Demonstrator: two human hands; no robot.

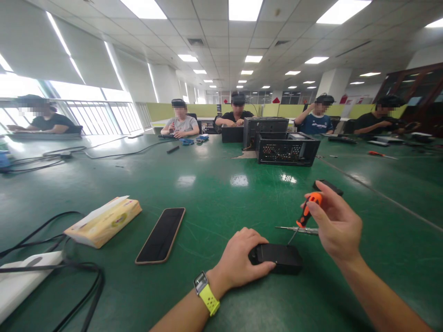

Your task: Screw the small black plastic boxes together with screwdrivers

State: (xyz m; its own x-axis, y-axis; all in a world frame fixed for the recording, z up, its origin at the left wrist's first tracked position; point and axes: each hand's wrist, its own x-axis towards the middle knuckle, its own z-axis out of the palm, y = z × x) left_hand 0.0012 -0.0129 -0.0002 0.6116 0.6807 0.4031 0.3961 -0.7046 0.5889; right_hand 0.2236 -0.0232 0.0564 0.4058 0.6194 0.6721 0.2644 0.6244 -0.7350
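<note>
My left hand point(242, 257) rests on the left end of a small black box-shaped device point(282, 257) lying on the green table point(214, 198), fingers curled over it and holding it down. My right hand point(337, 223) grips an orange-and-black screwdriver point(307, 213) by its handle, its thin shaft slanting down to the device's top edge. A second thin metal tool point(297, 229) lies flat just behind the device. A yellow-strapped watch point(206, 293) is on my left wrist.
A smartphone point(161, 235) lies face up to the left, with a tissue pack point(104, 221) and black cables point(51, 258) beyond it. A small black object point(328, 186) sits behind my right hand. Open computer cases point(287, 147) stand mid-table. Several people sit along the far side.
</note>
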